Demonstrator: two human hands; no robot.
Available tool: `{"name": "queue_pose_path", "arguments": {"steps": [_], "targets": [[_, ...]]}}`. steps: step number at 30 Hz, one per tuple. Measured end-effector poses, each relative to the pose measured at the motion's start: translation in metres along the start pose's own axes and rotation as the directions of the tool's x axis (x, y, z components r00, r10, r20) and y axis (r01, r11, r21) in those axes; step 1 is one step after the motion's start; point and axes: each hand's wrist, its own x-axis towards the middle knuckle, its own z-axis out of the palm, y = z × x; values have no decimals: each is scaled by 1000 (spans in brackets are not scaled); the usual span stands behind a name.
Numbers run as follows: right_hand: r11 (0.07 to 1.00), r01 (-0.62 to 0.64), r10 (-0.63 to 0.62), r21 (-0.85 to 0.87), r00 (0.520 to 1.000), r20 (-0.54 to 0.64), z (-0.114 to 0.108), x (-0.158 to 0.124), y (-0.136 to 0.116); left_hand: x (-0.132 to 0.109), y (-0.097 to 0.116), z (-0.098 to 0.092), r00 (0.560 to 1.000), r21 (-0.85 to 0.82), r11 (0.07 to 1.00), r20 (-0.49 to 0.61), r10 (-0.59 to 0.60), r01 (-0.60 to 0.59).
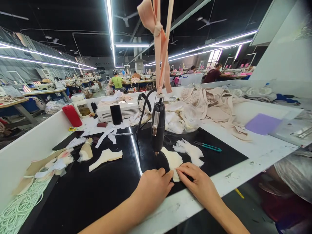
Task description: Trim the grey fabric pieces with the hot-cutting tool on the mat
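A cream cut fabric piece (173, 159) lies on the black mat (80, 195) in front of me. My left hand (154, 186) is closed, fingers curled, with thumb and forefinger at the near left edge of this piece. From the other side, my right hand (198, 182) pinches its near right edge. Just above and left of the fabric hangs a black corded hand tool (158, 126), tip down, on knotted peach fabric strips (161, 58). Right of the piece lies a ragged whitish fabric piece (192, 152). A second cream piece (106, 158) rests farther left.
Teal thread snips (208, 146) lie at right on the mat. Behind are a white vented box (126, 112), a phone (116, 114), a red case (72, 116) and heaped beige fabric (214, 104). Mint cord (21, 204) lies at left. People sit at distant tables.
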Motion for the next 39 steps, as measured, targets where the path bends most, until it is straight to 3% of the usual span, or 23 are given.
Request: {"name": "queue_pose_path", "arguments": {"steps": [8,14,18,21,25,28,32,35,39], "targets": [[968,-156,181,196,977,-114,-8,10,4,-2,1,5,1000,-45,999,-16,11,-11],[857,-237,345,457,924,-167,-23,45,5,-1,0,6,999,-77,997,-33,25,-28],[766,-119,373,632,883,-285,-32,81,1,1,-1,7,1000,-93,995,-12,22,-23],[722,40,370,691,822,-434,-42,105,-4,1,-1,8,1000,-116,993,-3,14,-14],[669,236,332,705,753,-568,-56,112,-20,1,0,7,1000,-176,984,-1,-5,5],[618,261,306,742,789,-533,-60,97,-37,1,1,7,999,-275,961,4,-34,34],[577,130,290,806,890,-351,-53,60,-58,1,-6,6,996,-497,863,14,-91,86],[575,13,268,818,942,-203,-38,32,-69,0,-18,4,989,-714,687,56,-135,134],[581,-103,225,807,974,-38,-12,5,-80,-11,-28,-5,975,-910,357,168,-146,210]]}}
